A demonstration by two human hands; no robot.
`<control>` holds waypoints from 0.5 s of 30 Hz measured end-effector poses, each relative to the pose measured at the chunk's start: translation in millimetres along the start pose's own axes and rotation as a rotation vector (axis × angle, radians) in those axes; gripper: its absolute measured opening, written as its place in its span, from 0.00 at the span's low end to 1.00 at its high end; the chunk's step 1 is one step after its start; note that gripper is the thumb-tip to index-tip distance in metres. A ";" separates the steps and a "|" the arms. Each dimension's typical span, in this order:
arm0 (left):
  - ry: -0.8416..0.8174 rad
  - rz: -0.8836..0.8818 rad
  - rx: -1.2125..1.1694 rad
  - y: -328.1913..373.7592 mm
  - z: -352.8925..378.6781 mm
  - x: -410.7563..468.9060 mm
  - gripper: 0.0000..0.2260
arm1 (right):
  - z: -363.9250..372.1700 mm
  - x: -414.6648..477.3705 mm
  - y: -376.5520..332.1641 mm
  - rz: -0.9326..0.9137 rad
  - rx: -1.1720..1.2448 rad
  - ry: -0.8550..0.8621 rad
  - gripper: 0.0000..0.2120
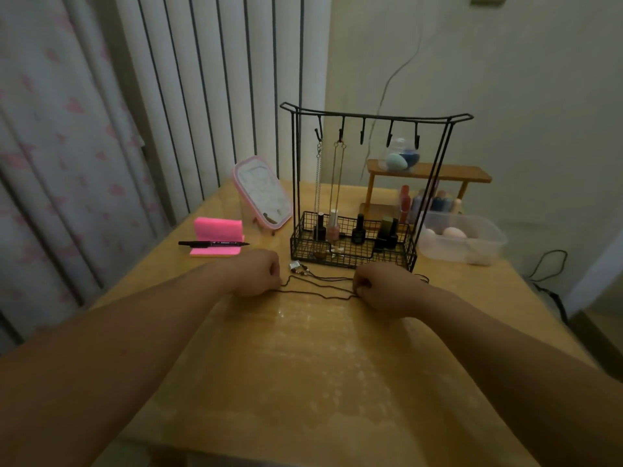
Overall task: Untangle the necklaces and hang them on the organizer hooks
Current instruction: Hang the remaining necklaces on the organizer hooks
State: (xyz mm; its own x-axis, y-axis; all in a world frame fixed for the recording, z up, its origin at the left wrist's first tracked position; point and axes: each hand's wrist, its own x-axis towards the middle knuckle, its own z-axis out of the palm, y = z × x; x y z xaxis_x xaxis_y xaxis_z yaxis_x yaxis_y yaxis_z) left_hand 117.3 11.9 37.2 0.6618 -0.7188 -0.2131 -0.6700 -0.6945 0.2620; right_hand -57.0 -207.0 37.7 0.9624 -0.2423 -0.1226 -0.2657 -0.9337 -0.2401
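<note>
Dark cord necklace before the black wire organizer rack, seemingly pinched by left hand and right hand, should be spread gently.

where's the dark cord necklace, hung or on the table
On the table: the necklace runs between left hand and right hand, both pinching it.

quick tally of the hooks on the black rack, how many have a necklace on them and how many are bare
hooks with a necklace: 2
bare hooks: 3
total: 5 hooks on the organizer
</note>
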 end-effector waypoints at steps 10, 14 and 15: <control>-0.067 0.053 0.134 10.4 -2.8 -0.4 0.05 | -1.1 -3.9 -2.7 -0.001 -0.003 0.006 0.09; 0.039 0.009 -0.197 2.1 -1.7 -2.3 0.05 | -0.7 -5.3 -0.6 -0.009 0.012 0.010 0.08; 0.063 -0.004 -0.319 0.6 -2.2 -2.9 0.05 | -1.2 -5.3 -0.8 -0.011 0.016 0.009 0.08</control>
State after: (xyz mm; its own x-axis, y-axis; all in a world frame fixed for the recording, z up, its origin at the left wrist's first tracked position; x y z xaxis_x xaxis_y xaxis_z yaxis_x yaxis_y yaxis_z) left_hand 115.7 13.6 40.0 0.6902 -0.7060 -0.1585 -0.5351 -0.6455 0.5450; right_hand -61.8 -205.2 39.7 0.9657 -0.2347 -0.1114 -0.2562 -0.9319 -0.2570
